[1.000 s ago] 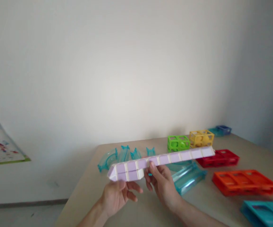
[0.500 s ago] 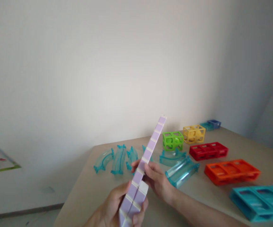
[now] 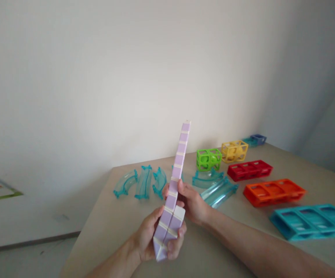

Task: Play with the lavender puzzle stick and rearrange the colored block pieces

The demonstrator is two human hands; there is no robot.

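A long lilac strip of linked square tiles (image 3: 177, 166) stands nearly upright above the table, its top leaning slightly right. A shorter second layer is folded against its lower end. My left hand (image 3: 150, 237) is wrapped round that folded lower end. My right hand (image 3: 192, 202) pinches the strip about a third of the way up, thumb in front.
On the beige table (image 3: 115, 227) lie several clear teal curved track pieces (image 3: 140, 181), a straight teal channel (image 3: 219, 193), green (image 3: 209, 159) and yellow (image 3: 234, 150) open cubes, and red (image 3: 250, 170), orange (image 3: 273, 191) and teal (image 3: 312, 221) trays. White wall behind; the table's left edge drops to the floor.
The lilac strip swung from lying level across the view to standing nearly upright. Both hands kept hold, my left hand dropping to its lower end. The camera shifted slightly.
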